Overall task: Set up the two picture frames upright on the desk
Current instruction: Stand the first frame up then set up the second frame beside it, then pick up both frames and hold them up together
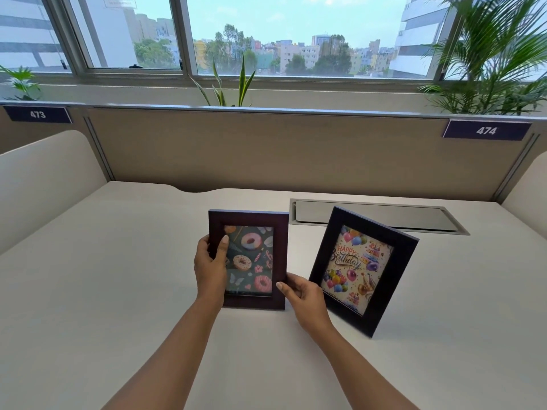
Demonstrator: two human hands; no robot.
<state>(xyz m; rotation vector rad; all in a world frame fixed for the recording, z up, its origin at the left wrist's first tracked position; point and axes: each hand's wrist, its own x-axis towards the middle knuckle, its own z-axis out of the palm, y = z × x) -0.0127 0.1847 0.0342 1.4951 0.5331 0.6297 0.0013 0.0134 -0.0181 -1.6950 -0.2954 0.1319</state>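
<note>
A dark maroon frame with a donut picture [251, 220] stands upright on the white desk [118, 276], near the middle. My left hand [210, 266] grips its left edge, thumb on the front. My right hand [305, 297] holds its lower right corner. To the right, a black frame with a "Happy Birthday" picture [405, 261] stands upright on the desk by itself, leaning back and turned a little to the left. Neither hand touches the black frame.
A grey metal cable hatch [384, 216] lies flush in the desk behind the black frame. A beige partition [266, 149] closes off the back, with curved side dividers [44, 173] left and right. Plants stand behind the partition under the window.
</note>
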